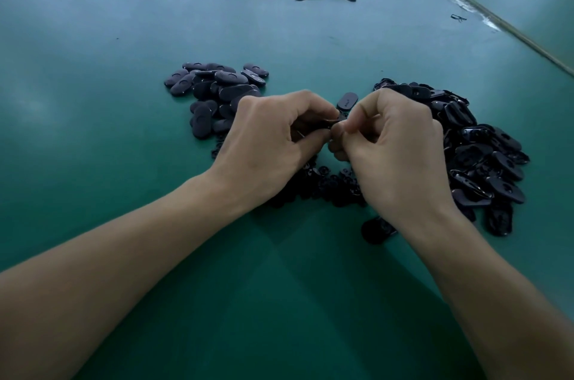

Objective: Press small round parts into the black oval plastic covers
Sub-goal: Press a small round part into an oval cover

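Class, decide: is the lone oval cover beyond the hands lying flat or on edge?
Flat: the lone cover shows its broad oval face, on the table.

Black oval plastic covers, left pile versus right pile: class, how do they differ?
The left pile of black oval covers lies mostly smooth side up; the right pile shows hollow undersides. The left pile is smaller than the right pile. Both rest on the green table.

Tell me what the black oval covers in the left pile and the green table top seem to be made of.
Oval covers: likely moulded plastic, matte to satin; uniform black shapes with soft, dull highlights. Table top: probably a smooth laminate or rubber mat, semi-glossy; it reflects light in blurry patches.
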Available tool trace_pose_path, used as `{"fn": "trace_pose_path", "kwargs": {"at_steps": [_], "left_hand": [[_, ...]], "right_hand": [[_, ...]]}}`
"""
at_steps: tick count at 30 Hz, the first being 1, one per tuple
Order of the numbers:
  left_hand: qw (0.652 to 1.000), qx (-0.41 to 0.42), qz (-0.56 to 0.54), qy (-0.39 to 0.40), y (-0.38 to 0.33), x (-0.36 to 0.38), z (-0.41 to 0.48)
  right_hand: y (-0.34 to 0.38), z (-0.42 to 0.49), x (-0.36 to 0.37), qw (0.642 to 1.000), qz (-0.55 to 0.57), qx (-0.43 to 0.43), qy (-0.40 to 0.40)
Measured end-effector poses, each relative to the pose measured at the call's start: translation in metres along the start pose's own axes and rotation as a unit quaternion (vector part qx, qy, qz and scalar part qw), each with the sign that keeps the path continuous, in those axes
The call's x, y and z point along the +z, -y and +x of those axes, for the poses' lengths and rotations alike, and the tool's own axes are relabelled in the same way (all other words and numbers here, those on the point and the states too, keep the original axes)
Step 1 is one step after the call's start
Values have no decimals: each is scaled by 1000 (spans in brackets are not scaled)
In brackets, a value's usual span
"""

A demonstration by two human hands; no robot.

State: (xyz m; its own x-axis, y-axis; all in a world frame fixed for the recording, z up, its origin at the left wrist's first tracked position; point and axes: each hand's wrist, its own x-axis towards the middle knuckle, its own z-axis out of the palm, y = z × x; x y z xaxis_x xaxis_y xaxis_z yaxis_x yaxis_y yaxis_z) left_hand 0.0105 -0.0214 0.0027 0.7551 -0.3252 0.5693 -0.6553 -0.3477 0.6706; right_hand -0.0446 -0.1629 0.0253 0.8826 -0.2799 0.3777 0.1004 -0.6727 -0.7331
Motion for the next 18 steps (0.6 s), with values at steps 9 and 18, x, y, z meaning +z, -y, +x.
{"fn": "trace_pose_path", "kwargs": {"at_steps": [9,18], "left_hand": [[998,-34,-27,-46,2,1,3],[997,-27,-67,-16,5,1,3]], "right_hand": [[2,0,1,997,74,23,-5],[3,-1,2,999,12,-36,-16]]}}
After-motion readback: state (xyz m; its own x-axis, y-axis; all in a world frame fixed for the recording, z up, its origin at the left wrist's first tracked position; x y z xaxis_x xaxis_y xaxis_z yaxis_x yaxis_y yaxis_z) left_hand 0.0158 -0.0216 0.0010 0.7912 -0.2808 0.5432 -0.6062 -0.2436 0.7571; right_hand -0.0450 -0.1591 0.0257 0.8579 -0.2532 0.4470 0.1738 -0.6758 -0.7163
